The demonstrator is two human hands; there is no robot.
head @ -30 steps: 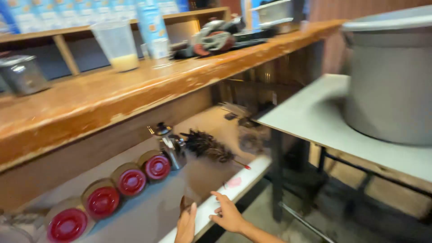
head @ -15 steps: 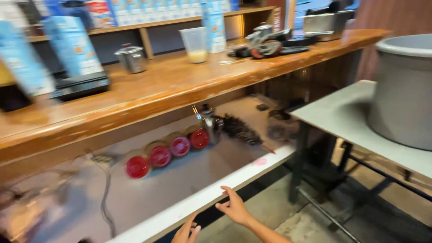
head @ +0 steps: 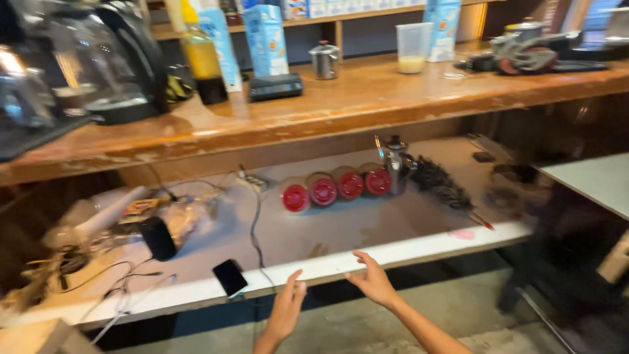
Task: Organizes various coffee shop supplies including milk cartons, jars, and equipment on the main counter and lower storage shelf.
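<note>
White shelf edge point(head: 419, 252) is lying just beyond both hands, black phone point(head: 230, 277) resting near left on it. Left hand point(head: 286, 308) and right hand point(head: 373, 282) are hovering with fingers point(head: 364, 260) spread loosely, gripping nothing. Red-lidded jars point(head: 335, 189) are sitting farther back.

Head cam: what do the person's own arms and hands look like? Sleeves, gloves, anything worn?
Both hands are bare: no gloves on the left hand or the right hand. The forearms are bare too, with no sleeve reaching the part in view. No watch, ring or band shows on either wrist or hand, though motion blur could hide small items. Slim forearms enter from the bottom edge of the picture.
</note>
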